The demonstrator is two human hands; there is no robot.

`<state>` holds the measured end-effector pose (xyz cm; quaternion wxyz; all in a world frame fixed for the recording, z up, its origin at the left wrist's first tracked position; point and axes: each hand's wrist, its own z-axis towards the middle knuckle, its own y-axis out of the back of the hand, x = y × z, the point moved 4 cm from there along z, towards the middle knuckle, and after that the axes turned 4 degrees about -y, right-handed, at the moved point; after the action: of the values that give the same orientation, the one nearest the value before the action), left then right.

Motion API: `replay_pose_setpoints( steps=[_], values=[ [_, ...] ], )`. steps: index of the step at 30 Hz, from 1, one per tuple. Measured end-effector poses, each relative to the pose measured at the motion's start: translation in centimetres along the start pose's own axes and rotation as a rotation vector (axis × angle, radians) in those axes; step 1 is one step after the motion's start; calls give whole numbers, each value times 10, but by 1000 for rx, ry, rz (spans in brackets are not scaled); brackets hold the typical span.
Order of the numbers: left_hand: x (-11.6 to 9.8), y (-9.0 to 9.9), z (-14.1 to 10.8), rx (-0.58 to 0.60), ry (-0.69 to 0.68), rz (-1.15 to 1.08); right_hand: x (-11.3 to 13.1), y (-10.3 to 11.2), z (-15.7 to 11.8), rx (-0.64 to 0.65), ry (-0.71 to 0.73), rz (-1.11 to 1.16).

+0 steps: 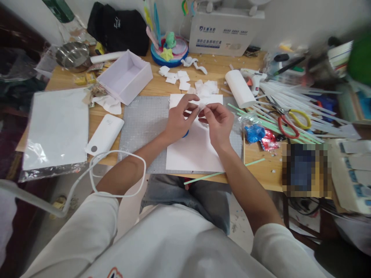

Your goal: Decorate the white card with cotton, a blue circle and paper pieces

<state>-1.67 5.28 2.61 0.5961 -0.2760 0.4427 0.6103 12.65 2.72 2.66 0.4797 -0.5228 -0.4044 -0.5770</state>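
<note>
My left hand (179, 119) and my right hand (219, 125) meet over a white sheet of paper (194, 152). Between their fingertips is a small thin white piece (202, 106), paper or tissue by its look; the fingers partly cover it. Both hands are closed in a pinch on this piece. Just beyond them lies a loose pile of small white paper squares (207, 87), with several more scattered to its left. Part of a blue object (186, 134) shows beside my left wrist, mostly hidden. Under the sheet is a grey cutting mat (139, 131).
A lilac box (127, 77) and a white power bank (106, 134) stand to the left. A paper roll (240, 88), a glue gun (256, 83), scissors (292, 121) and many plastic strips lie right. A white cable (117, 196) loops over my left forearm.
</note>
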Motion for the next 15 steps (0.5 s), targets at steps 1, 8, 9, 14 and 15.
replay_pose_setpoints(
  steps=[1,8,9,14,15],
  values=[
    [0,0,0,3,-5,-2,1,0,0,2,4,-2],
    [-1,-2,3,26,57,-80,1,0,0,-10,24,-50],
    [-1,-2,3,23,67,-91,1,0,0,-14,24,-47],
    [4,-1,4,3,99,-105,1,1,0,-22,15,-25],
    [5,-1,4,4,105,-100,2,1,0,-24,12,-32]
  ],
)
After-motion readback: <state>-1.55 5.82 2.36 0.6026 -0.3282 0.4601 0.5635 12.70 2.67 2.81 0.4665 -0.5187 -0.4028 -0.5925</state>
